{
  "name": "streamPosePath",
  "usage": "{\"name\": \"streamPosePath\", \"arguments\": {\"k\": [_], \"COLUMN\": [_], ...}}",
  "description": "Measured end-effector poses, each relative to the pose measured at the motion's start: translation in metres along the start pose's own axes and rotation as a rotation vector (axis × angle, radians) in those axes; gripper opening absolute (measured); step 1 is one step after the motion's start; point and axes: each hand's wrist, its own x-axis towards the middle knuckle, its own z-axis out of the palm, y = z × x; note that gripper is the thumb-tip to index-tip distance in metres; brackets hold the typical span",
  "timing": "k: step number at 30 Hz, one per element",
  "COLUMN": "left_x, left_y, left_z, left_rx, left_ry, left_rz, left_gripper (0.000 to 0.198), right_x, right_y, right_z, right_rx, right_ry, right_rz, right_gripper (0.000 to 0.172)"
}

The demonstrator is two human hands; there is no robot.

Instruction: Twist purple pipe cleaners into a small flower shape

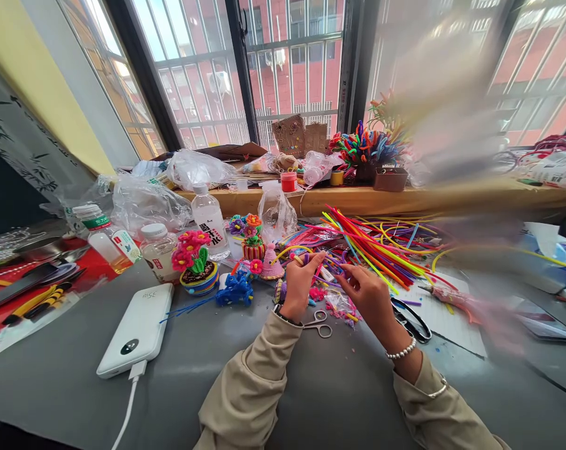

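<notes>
Clutter is what worries me most in this head view. Just above the lower middle of the frame, I see the left hand (302, 278) pinched nearly closed, thumb against fingers, on a slim purple fuzzy stem (306, 257). The right hand (370, 294), at its right, has fingers curled with only a small gap; I cannot tell whether the tips grip anything.

If either hand drops low, I judge that knuckles could knock the scissors (324, 331), lying just below the left one. A wide swing of the right wrist could catch the black-handled tool (412, 319) or the pink glue gun (445, 294), whose nozzle points leftward; I cannot tell whether it is hot. Loose ends from the bright stem pile (381, 250) could snag on the fingers. A pale blur (456, 112) covers much of the upper right, and I cannot make out what it is.

For room, I would use the grey tabletop (334, 387) at lower middle. Leftward, the white power bank (137, 328) and flowerpot (198, 281) limit the reach.
</notes>
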Motion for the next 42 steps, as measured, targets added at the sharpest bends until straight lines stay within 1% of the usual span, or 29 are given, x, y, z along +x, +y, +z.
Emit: {"name": "streamPosePath", "arguments": {"k": [4, 7, 11, 14, 17, 20, 23, 27, 30, 33, 35, 37, 38, 40, 42], "left_x": [0.002, 0.002, 0.001, 0.002, 0.004, 0.006, 0.007, 0.008, 0.007, 0.007, 0.007, 0.006, 0.007, 0.007, 0.007], "left_y": [-0.002, -0.001, 0.003, 0.003, 0.001, -0.001, 0.0, 0.002, 0.004, 0.004, 0.004, 0.004, 0.004, 0.004, 0.003], "left_z": [-0.001, -0.001, -0.001, -0.002, -0.005, -0.008, -0.011, -0.012, -0.012, -0.011, -0.011, -0.011, -0.011, -0.011, -0.011], "left_rx": [0.052, 0.044, 0.012, 0.052, 0.171, 0.375, 0.548, 0.629, 0.604, 0.544, 0.523, 0.515, 0.512, 0.504, 0.486], "left_ry": [0.031, 0.051, 0.036, 0.008, -0.01, -0.028, -0.031, -0.045, -0.08, -0.13, -0.139, -0.118, -0.108, -0.11, -0.139], "left_rz": [0.033, 0.028, -0.007, -0.007, 0.078, 0.217, 0.351, 0.455, 0.461, 0.4, 0.364, 0.351, 0.348, 0.332, 0.304], "left_gripper": [0.022, 0.022, 0.022, 0.02, 0.021, 0.022, 0.024, 0.024, 0.024, 0.024, 0.023, 0.023, 0.023, 0.024, 0.024], "right_x": [-0.001, -0.001, -0.001, 0.0, 0.001, 0.003, 0.005, 0.007, 0.008, 0.007, 0.007, 0.008, 0.008, 0.01, 0.013], "right_y": [0.0, 0.0, 0.0, 0.002, 0.006, 0.011, 0.014, 0.015, 0.016, 0.016, 0.015, 0.014, 0.014, 0.013, 0.013], "right_z": [0.0, 0.0, -0.003, -0.005, -0.006, -0.006, -0.005, -0.004, -0.004, -0.003, -0.003, -0.004, -0.004, -0.005, -0.008], "right_rx": [0.003, 0.043, 0.071, 0.043, 0.025, -0.019, -0.094, -0.142, -0.133, -0.076, -0.018, 0.046, 0.084, 0.183, 0.297], "right_ry": [0.015, 0.003, 0.005, 0.0, -0.022, -0.06, -0.066, -0.037, 0.01, 0.065, 0.083, 0.061, 0.028, -0.082, -0.207], "right_rz": [-0.033, -0.037, -0.039, -0.045, -0.052, -0.06, -0.079, -0.098, -0.097, -0.077, -0.049, 0.003, 0.044, 0.151, 0.251], "right_gripper": [0.025, 0.024, 0.024, 0.025, 0.028, 0.032, 0.035, 0.034, 0.032, 0.03, 0.028, 0.028, 0.028, 0.028, 0.028]}}
